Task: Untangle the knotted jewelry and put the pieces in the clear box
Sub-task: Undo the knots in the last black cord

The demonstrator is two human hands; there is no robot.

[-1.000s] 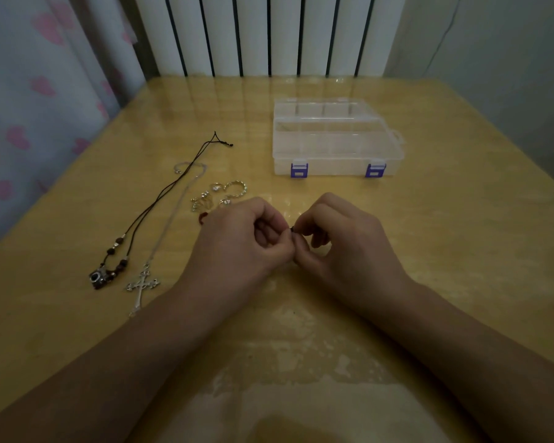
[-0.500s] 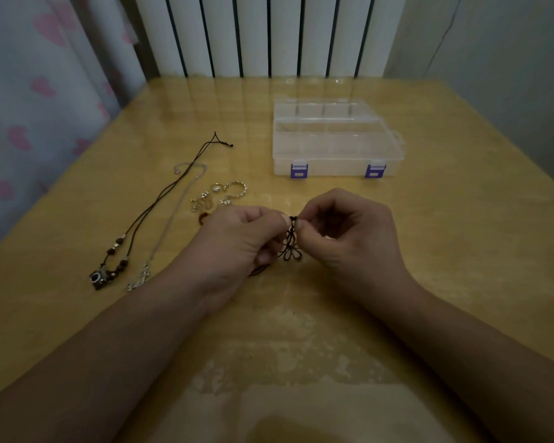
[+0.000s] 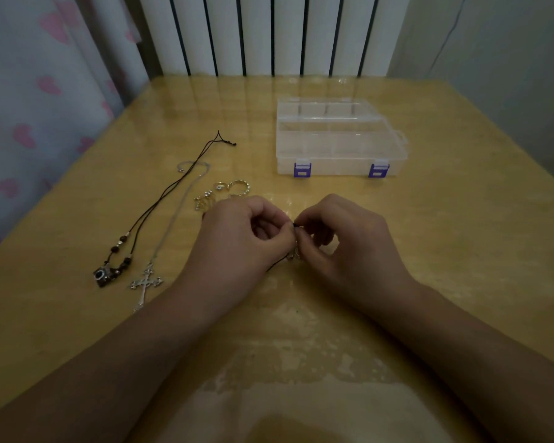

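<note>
My left hand (image 3: 243,238) and my right hand (image 3: 343,241) meet at the table's middle, both pinching a small knotted piece of jewelry (image 3: 294,247) on a dark cord; most of it is hidden by my fingers. The clear box (image 3: 339,139) with two purple latches stands closed behind my hands. To the left lie a black cord necklace with beads (image 3: 135,231), a silver chain with a cross pendant (image 3: 145,282), and a few small rings and charms (image 3: 224,191).
The yellow wooden table (image 3: 461,251) has a glossy cover. A white radiator (image 3: 269,33) stands behind the far edge, a curtain with pink hearts (image 3: 29,107) hangs at the left, and a plain wall (image 3: 509,59) is at the right.
My hands lifted the knotted piece so its dark loops showed, then closed back around it. The left forearm shifted, uncovering the cross pendant again.
</note>
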